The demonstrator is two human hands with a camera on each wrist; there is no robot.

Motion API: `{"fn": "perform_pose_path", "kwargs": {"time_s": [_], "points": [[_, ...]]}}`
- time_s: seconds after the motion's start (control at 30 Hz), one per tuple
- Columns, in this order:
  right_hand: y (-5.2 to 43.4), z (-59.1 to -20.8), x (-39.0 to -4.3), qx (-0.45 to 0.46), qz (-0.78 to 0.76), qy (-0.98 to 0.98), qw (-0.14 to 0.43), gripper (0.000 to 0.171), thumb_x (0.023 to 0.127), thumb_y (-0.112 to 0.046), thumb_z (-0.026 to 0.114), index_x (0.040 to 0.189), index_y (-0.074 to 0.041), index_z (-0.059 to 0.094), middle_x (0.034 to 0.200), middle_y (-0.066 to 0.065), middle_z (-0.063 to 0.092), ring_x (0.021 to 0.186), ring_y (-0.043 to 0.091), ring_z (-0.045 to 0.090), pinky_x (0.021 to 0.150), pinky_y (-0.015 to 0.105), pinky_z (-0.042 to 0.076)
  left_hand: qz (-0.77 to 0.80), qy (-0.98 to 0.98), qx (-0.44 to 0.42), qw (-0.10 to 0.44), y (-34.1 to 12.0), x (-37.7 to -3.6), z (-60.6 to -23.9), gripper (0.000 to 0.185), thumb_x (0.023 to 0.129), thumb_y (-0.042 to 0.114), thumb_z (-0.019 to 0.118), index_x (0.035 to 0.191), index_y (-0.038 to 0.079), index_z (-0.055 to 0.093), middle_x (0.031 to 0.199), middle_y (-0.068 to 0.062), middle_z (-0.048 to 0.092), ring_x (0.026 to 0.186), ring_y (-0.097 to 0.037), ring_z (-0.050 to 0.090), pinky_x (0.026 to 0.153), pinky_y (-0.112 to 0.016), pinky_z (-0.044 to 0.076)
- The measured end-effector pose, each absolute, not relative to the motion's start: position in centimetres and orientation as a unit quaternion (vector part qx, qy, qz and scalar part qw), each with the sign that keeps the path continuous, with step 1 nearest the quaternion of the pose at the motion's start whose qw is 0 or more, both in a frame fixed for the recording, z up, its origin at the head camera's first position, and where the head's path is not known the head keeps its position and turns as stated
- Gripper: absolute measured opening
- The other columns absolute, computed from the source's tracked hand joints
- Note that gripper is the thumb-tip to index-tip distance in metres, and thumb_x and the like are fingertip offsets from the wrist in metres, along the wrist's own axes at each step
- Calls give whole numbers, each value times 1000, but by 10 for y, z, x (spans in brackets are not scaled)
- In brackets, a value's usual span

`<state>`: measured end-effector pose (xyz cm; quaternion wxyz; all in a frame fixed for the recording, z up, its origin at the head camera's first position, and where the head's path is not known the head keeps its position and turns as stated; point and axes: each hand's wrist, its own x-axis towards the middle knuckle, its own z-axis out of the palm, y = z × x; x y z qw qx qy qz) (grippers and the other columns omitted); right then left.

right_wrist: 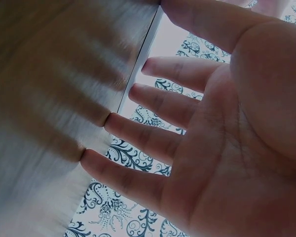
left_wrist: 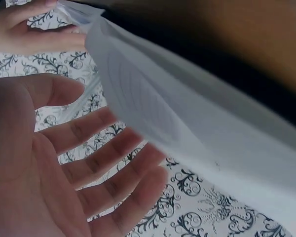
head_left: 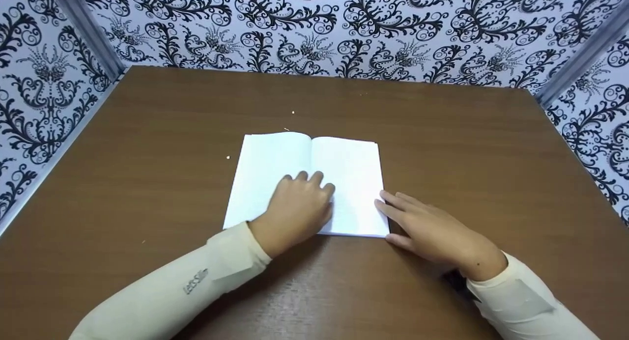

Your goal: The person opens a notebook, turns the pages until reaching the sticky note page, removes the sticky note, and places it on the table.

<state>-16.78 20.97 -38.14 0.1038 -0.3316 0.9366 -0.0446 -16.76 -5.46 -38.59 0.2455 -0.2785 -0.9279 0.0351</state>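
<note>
A notebook with white pages (head_left: pixel 346 165) lies open on the brown table. My left hand (head_left: pixel 299 205) reaches over its middle near the fold, fingertips down on the pages. In the left wrist view the fingers of that hand (left_wrist: pixel 103 158) are spread and fairly straight, meeting the white paper (left_wrist: pixel 217 148), where faint ruled lines show. My right hand (head_left: pixel 437 232) rests at the notebook's lower right edge, with its fingers extended. The right wrist view has the right hand (right_wrist: pixel 202 128) palm-side, its fingertips on the table and along the notebook's thin edge (right_wrist: pixel 147 49).
Small white bits (head_left: pixel 228 157) of scrap are scattered on the table (head_left: pixel 147 148) around the notebook. Panels with a black floral pattern (head_left: pixel 304 30) stand behind the table and along both sides.
</note>
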Motion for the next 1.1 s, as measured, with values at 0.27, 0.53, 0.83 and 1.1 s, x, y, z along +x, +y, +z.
{"fn": "perform_pose_path", "kwargs": {"time_s": [0.27, 0.53, 0.83, 1.1], "points": [[209, -380, -168, -333, -43, 937, 101, 62, 98, -30, 63, 152, -7, 41, 160, 15, 37, 143, 44, 38, 106, 62, 40, 42, -932, -293, 211, -40, -171, -387, 21, 92, 27, 61, 90, 11, 74, 84, -7, 71, 64, -22, 66, 49, -35, 53], [209, -379, -168, -337, -43, 936, 97, 62, 99, -30, 62, 152, -8, 41, 160, 15, 37, 143, 44, 39, 105, 63, 41, 54, -938, -301, 165, -37, -170, -386, 25, 94, 33, 62, 100, 12, 74, 92, -7, 71, 75, -24, 70, 54, -37, 57], [211, -379, -167, -343, -50, 934, 89, 62, 98, -29, 63, 151, -5, 42, 159, 17, 38, 142, 45, 39, 107, 61, 40, 72, -940, -321, 91, -41, -169, -382, 35, 90, 42, 70, 110, 13, 71, 100, -8, 69, 88, -26, 68, 65, -42, 60], [210, -380, -168, -345, -51, 932, 95, 62, 99, -31, 61, 152, -7, 40, 160, 16, 36, 143, 45, 39, 108, 61, 39, 72, -942, -323, 48, -42, -168, -383, 48, 89, 51, 69, 118, 14, 69, 109, -9, 68, 95, -26, 67, 65, -40, 60]]}}
